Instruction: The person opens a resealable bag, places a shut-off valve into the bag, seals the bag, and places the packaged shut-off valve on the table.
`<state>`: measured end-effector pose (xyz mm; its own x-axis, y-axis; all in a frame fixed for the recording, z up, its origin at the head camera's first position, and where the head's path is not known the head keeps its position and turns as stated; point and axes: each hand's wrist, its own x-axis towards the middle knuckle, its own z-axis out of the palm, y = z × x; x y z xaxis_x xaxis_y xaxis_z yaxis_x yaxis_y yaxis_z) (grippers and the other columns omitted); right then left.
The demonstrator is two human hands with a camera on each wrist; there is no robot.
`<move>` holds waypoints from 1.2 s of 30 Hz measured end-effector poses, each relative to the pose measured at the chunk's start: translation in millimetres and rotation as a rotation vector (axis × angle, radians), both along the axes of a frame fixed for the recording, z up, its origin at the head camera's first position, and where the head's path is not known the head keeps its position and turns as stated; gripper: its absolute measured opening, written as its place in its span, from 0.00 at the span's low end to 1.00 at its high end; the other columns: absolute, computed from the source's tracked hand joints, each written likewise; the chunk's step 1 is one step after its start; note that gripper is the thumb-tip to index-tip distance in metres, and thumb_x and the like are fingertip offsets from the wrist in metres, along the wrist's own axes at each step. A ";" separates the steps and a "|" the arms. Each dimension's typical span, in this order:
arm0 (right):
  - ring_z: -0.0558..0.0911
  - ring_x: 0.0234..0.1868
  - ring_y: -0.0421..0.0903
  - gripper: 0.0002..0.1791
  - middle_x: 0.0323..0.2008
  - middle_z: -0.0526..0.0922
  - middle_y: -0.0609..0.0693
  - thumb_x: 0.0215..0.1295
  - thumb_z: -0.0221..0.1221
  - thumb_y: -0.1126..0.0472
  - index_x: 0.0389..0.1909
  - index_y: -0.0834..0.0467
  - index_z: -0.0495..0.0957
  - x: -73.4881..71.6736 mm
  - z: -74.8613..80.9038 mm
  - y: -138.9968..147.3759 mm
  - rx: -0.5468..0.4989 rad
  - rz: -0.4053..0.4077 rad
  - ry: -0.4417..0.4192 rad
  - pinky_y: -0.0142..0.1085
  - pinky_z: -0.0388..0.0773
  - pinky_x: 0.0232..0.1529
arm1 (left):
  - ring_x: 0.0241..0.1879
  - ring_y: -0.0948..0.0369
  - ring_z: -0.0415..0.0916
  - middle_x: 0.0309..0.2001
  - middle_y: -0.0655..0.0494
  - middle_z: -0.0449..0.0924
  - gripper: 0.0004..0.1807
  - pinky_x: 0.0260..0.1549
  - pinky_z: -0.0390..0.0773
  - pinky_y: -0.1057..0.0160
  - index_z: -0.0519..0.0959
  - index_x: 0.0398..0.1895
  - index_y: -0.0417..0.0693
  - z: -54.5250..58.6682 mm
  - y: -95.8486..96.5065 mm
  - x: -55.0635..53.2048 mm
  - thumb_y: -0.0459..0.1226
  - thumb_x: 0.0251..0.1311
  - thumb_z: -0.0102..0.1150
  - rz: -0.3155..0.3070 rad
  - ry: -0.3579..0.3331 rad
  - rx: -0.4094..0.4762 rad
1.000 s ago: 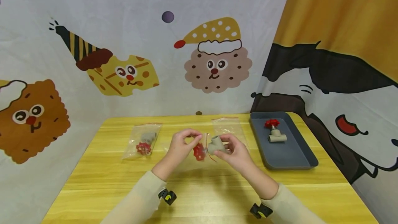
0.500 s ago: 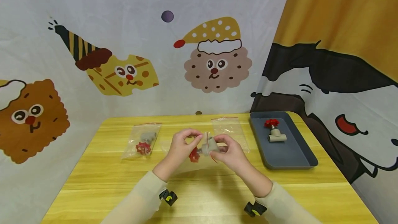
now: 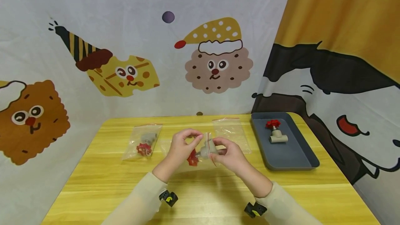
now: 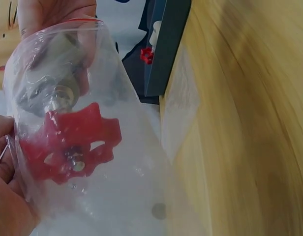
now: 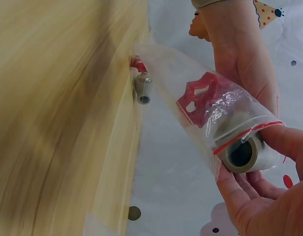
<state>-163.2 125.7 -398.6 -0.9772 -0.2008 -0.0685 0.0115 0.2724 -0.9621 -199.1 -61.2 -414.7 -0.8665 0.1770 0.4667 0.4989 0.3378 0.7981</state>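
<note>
Gripping valve (image 3: 206, 151) in right hand (image 3: 232, 155), aslant lengthwise, handwheel (image 3: 192, 159) toward head view's lower left. Pinching bag (image 4: 136, 182) in left hand (image 3: 182, 146), apparently.

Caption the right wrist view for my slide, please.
Right hand holds a red-handled valve partly inside a clear zip bag.

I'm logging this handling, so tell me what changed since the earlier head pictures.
The right hand moved left with the valve, which went deeper into the plastic bag; nothing was let go. The left hand stayed pinching the bag's edge; the other bagged valve and grey tray stayed put.
</note>
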 end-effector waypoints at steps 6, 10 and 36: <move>0.84 0.43 0.50 0.25 0.52 0.77 0.55 0.55 0.67 0.64 0.55 0.59 0.74 0.3 -1.1 -3.6 0.064 0.010 0.005 0.39 0.82 0.37 | 0.36 0.63 0.79 0.33 0.59 0.84 0.05 0.39 0.81 0.58 0.83 0.33 0.50 -1.9 1.2 -0.4 0.41 0.59 0.62 0.002 0.018 -0.002; 0.85 0.43 0.50 0.23 0.48 0.78 0.53 0.54 0.68 0.63 0.52 0.57 0.75 0.8 -4.4 -4.8 0.113 0.020 0.020 0.38 0.82 0.36 | 0.36 0.64 0.79 0.33 0.59 0.83 0.05 0.40 0.80 0.56 0.83 0.34 0.51 -1.3 1.2 0.5 0.41 0.60 0.61 -0.011 0.002 0.003; 0.76 0.36 0.42 0.22 0.40 0.82 0.48 0.49 0.71 0.64 0.48 0.58 0.79 -1.2 -9.1 -0.6 0.217 0.008 0.121 0.31 0.78 0.34 | 0.36 0.65 0.78 0.33 0.60 0.83 0.06 0.39 0.80 0.51 0.83 0.34 0.52 -0.7 0.6 3.2 0.43 0.60 0.61 -0.018 -0.042 0.015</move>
<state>-164.4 125.1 -407.7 -0.9794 -0.2017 0.0066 -0.1032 0.4724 -0.8753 -195.9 -60.6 -415.4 -0.8823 0.1862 0.4324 0.4705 0.3166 0.8237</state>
